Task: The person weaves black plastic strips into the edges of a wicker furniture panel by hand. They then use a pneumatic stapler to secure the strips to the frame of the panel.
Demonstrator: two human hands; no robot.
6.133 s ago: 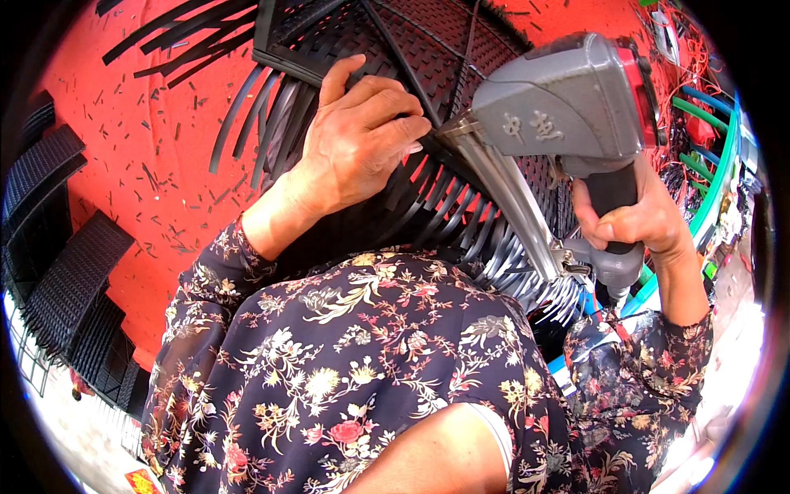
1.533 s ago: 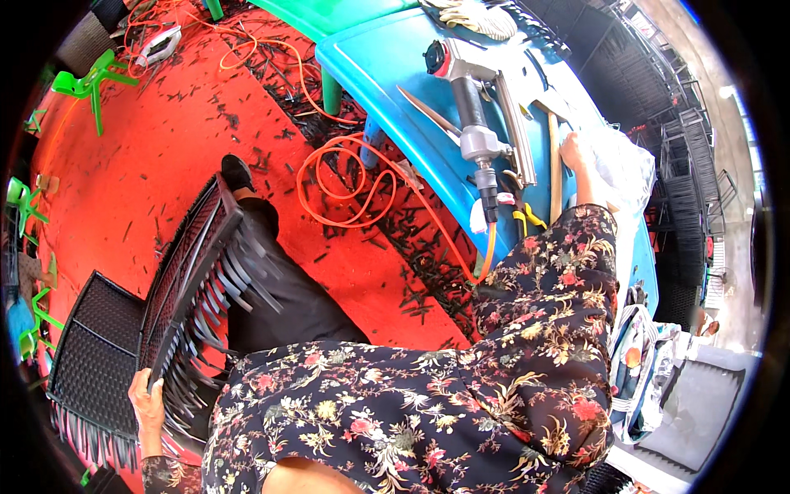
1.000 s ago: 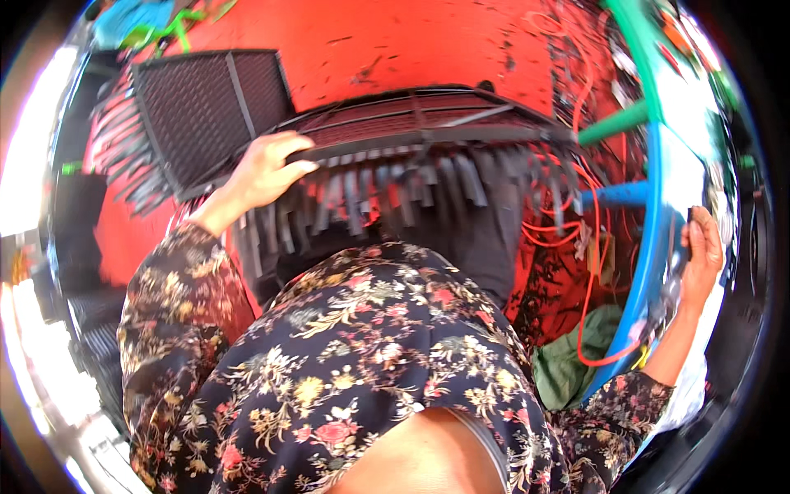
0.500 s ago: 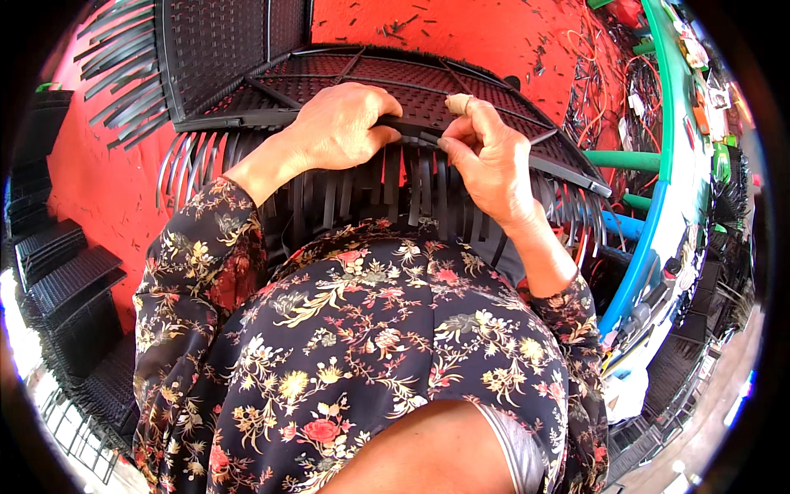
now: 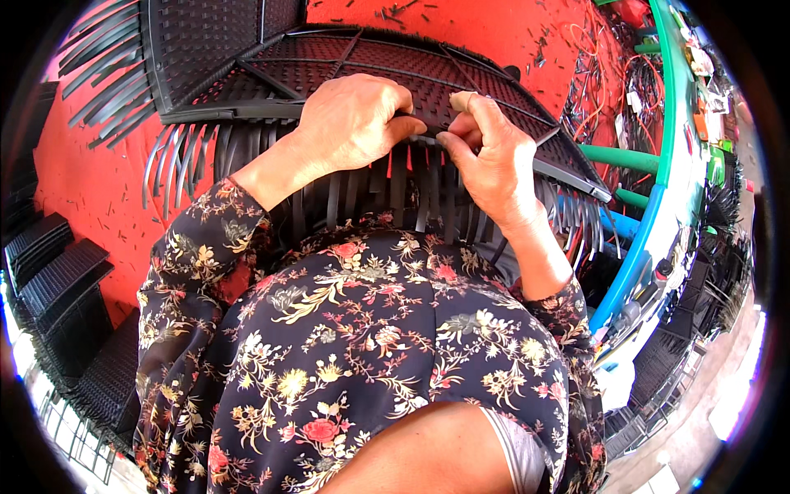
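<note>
A black woven plastic panel (image 5: 383, 51) on a metal frame lies in front of me. Loose flat black strips (image 5: 397, 185) hang from its near edge toward my lap. My left hand (image 5: 354, 119) is closed at the middle of that edge, thumb and curled fingers pinching a strip against the frame. Just to its right, my right hand (image 5: 498, 160) pinches the same spot between thumb and forefinger, with a wrap around one fingertip. The short piece of strip between my hands is mostly hidden by the fingers.
Another woven section (image 5: 206, 49) rises at the far left, strips fanning out from its side. Black woven pieces (image 5: 62, 280) are stacked at left. Scraps litter the red floor (image 5: 461, 29). A green and blue curved rim (image 5: 658, 198) runs along the right, with tangled cords beyond it.
My left hand has slid right along the edge, bringing its thumb closer to my right hand. My right hand stays nearly in place. The panel appears slightly shifted up and left in view.
</note>
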